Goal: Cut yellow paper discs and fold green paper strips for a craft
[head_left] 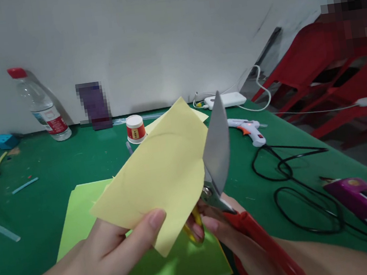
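Yellow paper (154,173) is held up above the middle of a green table (95,160), tilted, with its broad face toward the viewer. The left hand (117,254) pinches its lower part, thumb pressed on the near face and the other fingers tucked behind the sheet. At the right edge of the paper stands a pair of scissors (217,146), one wide metal blade pointing up and touching or nearly touching that edge; the other blade is mostly hidden. The right hand (232,237) is closed around the red handles, partly covered by them. Something yellow (197,219) shows by its fingertips, perhaps part of the scissors, though the sheet hides too much to be sure.

Below the hands, light green paper (188,274) lies flat on the table. Behind the raised sheet, another piece of yellow paper (202,115) peeks out, near a small red and white cup (135,130). Farther left, a clear bottle (44,106) with a red cap leans toward the pale wall (157,37). On the right lie a white glue gun (252,130), its looping black cord (288,173) and a purple power strip (364,204). A white box (229,100) rests near the wall, and red chairs (309,62) stand beyond the table's edge.
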Tool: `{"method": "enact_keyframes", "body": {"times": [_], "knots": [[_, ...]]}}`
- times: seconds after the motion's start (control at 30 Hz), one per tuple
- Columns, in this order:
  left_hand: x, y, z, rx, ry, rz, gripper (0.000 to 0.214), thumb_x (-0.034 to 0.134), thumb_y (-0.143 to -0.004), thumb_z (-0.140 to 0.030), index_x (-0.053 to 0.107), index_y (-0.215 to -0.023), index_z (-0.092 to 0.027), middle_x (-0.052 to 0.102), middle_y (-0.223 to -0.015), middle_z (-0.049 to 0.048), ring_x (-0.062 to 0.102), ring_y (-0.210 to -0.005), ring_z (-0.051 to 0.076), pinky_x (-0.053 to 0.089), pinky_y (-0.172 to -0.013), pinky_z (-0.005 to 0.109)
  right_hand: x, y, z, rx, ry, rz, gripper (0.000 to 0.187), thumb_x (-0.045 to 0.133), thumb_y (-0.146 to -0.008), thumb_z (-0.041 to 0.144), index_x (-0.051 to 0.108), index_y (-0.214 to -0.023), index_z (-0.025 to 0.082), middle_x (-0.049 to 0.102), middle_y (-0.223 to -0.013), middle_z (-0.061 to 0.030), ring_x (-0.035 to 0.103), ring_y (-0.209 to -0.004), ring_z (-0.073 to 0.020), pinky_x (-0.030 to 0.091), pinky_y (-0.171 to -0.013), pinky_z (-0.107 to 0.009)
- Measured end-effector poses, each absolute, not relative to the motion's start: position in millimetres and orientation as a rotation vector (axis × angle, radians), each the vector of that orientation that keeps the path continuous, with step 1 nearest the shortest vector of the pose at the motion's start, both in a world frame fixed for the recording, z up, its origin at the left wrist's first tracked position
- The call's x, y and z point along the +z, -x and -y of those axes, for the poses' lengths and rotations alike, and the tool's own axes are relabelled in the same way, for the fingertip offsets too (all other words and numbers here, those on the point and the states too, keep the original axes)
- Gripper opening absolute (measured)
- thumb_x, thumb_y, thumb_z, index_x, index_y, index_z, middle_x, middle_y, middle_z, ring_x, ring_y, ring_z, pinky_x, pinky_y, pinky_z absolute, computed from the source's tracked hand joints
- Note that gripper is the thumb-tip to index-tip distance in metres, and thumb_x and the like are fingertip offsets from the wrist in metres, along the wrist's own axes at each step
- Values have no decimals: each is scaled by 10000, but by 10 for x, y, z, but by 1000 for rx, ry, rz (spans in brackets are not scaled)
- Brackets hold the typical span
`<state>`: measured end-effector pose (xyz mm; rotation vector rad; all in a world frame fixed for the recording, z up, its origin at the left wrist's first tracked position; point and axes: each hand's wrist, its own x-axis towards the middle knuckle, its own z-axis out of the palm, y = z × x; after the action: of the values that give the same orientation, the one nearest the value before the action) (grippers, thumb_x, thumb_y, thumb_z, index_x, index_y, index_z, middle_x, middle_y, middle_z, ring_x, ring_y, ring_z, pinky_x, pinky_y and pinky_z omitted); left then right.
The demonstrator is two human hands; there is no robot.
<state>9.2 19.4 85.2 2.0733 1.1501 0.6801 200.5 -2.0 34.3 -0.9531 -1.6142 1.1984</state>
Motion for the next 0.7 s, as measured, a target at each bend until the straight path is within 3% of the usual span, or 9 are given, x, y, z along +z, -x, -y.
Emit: {"method": "enact_keyframes", "body": {"times": [0.2,0.43,0.7], "knots": [[860,-146,-225,798,-1982,-1017,232,416,-824,-270,560,-649,-220,640,-658,-28,589,-632,109,490,-633,181,355,-1998,7,1248,948,1557,115,404,-829,292,432,-735,232,452,-645,22,423,-547,-138,342,-507,-269],[856,-159,-278,984,-2023,-787,306,408,-821,-111,440,-525,-185,502,-556,-76,482,-491,32,397,-502,109,375,-2017,-11,1292,1024,1561,110,420,-803,337,434,-756,238,456,-630,20,423,-530,-157,376,-556,-318],[880,-107,-308,1026,-2119,-781,281,430,-806,-86,458,-548,-192,510,-565,-94,449,-468,20,322,-424,120,332,-2054,8,1296,1082,1585,187,389,-825,423,438,-823,243,402,-606,30,404,-514,-156,359,-509,-312]]}}
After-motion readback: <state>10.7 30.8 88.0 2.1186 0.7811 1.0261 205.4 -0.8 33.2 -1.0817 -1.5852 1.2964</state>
